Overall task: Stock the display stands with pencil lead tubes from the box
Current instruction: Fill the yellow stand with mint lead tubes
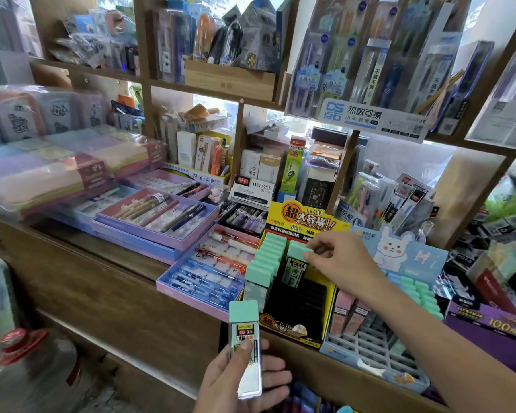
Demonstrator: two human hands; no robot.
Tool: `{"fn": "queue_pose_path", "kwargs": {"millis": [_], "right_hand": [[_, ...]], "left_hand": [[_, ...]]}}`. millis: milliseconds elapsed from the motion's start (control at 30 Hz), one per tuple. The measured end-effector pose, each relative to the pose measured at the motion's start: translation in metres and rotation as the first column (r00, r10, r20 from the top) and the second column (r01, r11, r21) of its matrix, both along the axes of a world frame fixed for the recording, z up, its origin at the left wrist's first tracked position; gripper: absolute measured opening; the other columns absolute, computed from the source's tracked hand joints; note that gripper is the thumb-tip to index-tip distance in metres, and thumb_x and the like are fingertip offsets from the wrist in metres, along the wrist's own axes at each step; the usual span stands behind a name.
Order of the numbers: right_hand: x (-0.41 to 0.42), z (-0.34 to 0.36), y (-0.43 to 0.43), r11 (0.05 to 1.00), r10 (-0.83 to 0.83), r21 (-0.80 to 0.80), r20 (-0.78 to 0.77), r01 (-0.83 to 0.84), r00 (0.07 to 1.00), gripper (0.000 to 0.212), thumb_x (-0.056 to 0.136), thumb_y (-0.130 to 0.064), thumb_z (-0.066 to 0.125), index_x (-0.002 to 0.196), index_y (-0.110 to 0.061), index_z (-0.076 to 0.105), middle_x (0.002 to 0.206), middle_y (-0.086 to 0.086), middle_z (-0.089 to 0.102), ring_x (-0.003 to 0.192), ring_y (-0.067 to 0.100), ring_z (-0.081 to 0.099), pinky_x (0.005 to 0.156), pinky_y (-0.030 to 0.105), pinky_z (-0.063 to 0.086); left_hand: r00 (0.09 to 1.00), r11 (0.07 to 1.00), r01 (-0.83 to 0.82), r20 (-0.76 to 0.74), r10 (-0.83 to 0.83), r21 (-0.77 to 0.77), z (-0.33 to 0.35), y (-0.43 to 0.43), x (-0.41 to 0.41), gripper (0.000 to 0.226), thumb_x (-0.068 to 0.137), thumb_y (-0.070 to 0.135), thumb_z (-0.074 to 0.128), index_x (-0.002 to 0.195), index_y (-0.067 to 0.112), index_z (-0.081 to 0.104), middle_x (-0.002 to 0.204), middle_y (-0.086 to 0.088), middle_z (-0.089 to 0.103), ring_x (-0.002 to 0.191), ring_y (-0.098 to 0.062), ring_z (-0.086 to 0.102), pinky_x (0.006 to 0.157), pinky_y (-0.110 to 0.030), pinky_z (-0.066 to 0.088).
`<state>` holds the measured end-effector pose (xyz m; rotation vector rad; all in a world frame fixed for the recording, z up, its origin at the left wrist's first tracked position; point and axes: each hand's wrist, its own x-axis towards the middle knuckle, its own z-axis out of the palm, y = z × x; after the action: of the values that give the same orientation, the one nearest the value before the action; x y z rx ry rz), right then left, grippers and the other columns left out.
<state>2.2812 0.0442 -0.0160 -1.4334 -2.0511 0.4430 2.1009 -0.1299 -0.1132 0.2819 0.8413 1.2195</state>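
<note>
My left hand (239, 380) holds a mint-capped pencil lead tube (245, 347) upright at the bottom centre, thumb over its label. My right hand (337, 257) pinches the mint cap of a second lead tube (295, 263), which sits tilted in the top slot of the right column of the yellow-and-black display stand (295, 326). That stand's left column is full of mint-capped tubes (265, 257); the slots below the second tube are dark and bare. To its right stands a blue display stand (379, 356) with a rabbit header, holding pink and mint tubes. The box is not in view.
Purple and pink trays of pens (158, 216) lie on the wooden counter (102, 278) to the left. Shelves of packaged pens (370, 64) rise behind. A purple box (489, 323) sits at the right. A water bottle with a red cap (27, 362) stands at the lower left.
</note>
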Motion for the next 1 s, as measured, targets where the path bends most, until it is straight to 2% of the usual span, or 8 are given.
{"fn": "queue_pose_path", "kwargs": {"millis": [200, 333, 467, 600, 667, 800, 1000], "right_hand": [[-0.001, 0.0, -0.003, 0.999, 0.045, -0.008, 0.04, -0.045, 0.998, 0.008, 0.087, -0.02, 0.08, 0.094, -0.019, 0.079, 0.081, -0.013, 0.069, 0.076, 0.004, 0.066, 0.07, 0.017, 0.053], [-0.002, -0.002, -0.002, 0.998, 0.066, -0.016, 0.058, -0.065, 0.996, 0.008, 0.087, -0.019, 0.08, 0.096, -0.018, 0.079, 0.079, -0.01, 0.07, 0.074, 0.008, 0.069, 0.076, 0.029, 0.06], [-0.002, -0.006, 0.001, 0.998, 0.059, 0.008, 0.071, -0.06, 0.996, 0.015, 0.09, -0.017, 0.076, 0.101, -0.023, 0.07, 0.082, -0.002, 0.068, 0.076, 0.015, 0.066, 0.075, 0.036, 0.058], [-0.002, -0.011, 0.005, 0.995, 0.071, 0.056, 0.174, -0.082, 0.982, 0.007, 0.093, -0.018, 0.072, 0.094, -0.025, 0.07, 0.081, -0.01, 0.066, 0.073, 0.007, 0.061, 0.071, 0.031, 0.054], [-0.004, -0.01, 0.006, 0.993, 0.06, 0.084, 0.22, -0.08, 0.974, 0.006, 0.094, -0.02, 0.07, 0.096, -0.022, 0.076, 0.087, -0.009, 0.07, 0.078, 0.009, 0.063, 0.074, 0.029, 0.053], [-0.006, -0.009, 0.005, 0.989, 0.036, 0.132, 0.27, -0.074, 0.962, 0.009, 0.095, -0.02, 0.069, 0.096, -0.02, 0.079, 0.093, -0.005, 0.076, 0.084, 0.014, 0.068, 0.078, 0.033, 0.056], [-0.005, -0.001, -0.005, 0.991, 0.025, 0.117, 0.308, -0.064, 0.951, 0.018, 0.097, -0.022, 0.067, 0.111, -0.018, 0.077, 0.109, -0.001, 0.075, 0.099, 0.018, 0.067, 0.089, 0.036, 0.055]], "left_hand": [[1.0, 1.0, 0.008, 0.004, -0.008, 0.004, -0.004, 0.002, 0.0, 0.032, 0.096, 0.022, 0.059, 0.093, -0.006, 0.076, 0.098, -0.041, 0.068, 0.079, -0.053, 0.072, 0.064, -0.054, 0.061], [1.0, 1.0, 0.011, 0.006, -0.011, 0.002, -0.005, 0.004, 0.0, 0.033, 0.096, 0.022, 0.059, 0.091, -0.005, 0.076, 0.098, -0.041, 0.068, 0.078, -0.052, 0.072, 0.064, -0.055, 0.061], [1.0, 1.0, 0.012, 0.005, -0.012, -0.006, -0.005, 0.004, 0.0, 0.033, 0.097, 0.022, 0.059, 0.096, -0.007, 0.075, 0.098, -0.042, 0.068, 0.079, -0.053, 0.072, 0.066, -0.056, 0.061], [1.0, 1.0, 0.013, 0.008, -0.013, -0.012, -0.004, 0.004, -0.001, 0.033, 0.096, 0.021, 0.059, 0.103, -0.008, 0.071, 0.098, -0.043, 0.068, 0.08, -0.055, 0.071, 0.066, -0.057, 0.06], [1.0, 1.0, 0.015, 0.007, -0.015, -0.017, -0.003, 0.004, -0.001, 0.033, 0.095, 0.021, 0.059, 0.105, -0.009, 0.07, 0.098, -0.042, 0.068, 0.08, -0.055, 0.071, 0.066, -0.057, 0.06], [1.0, 1.0, 0.013, -0.003, -0.013, -0.018, -0.004, 0.004, 0.0, 0.033, 0.097, 0.022, 0.059, 0.105, -0.008, 0.071, 0.097, -0.042, 0.068, 0.081, -0.055, 0.071, 0.068, -0.058, 0.06], [1.0, 0.999, 0.02, -0.022, -0.019, 0.026, -0.001, 0.003, 0.002, 0.037, 0.097, 0.022, 0.055, 0.108, -0.011, 0.067, 0.094, -0.044, 0.067, 0.077, -0.055, 0.07, 0.067, -0.058, 0.061]]}}
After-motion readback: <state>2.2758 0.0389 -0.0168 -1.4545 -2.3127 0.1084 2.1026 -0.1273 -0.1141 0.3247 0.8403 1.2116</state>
